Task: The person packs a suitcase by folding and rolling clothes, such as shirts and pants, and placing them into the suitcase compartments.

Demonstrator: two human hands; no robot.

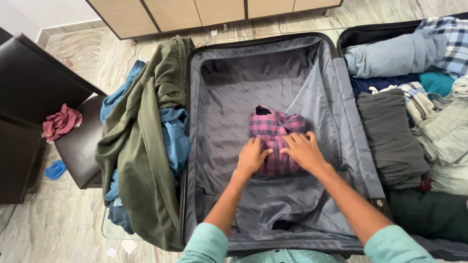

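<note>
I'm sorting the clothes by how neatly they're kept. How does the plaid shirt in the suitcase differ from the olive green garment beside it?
The plaid shirt is folded into a compact block; the olive green garment lies loose and draped. The shirt is pink-and-dark checked, the garment plain. The shirt sits inside the grey-lined suitcase half under the left hand and right hand; the garment lies outside it, untouched, over blue clothes. Both are cloth.

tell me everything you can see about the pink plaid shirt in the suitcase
The plaid shirt is checked in pink, magenta and dark navy, and looks like soft woven cotton. It is folded into a compact, slightly lumpy bundle, with a dark opening showing at its far end. It lies flat near the middle of the grey-lined suitcase half, the only garment in that half. The left hand presses on its near left part and the right hand rests on its near right part, palms down, fingers spread over the cloth.
</note>
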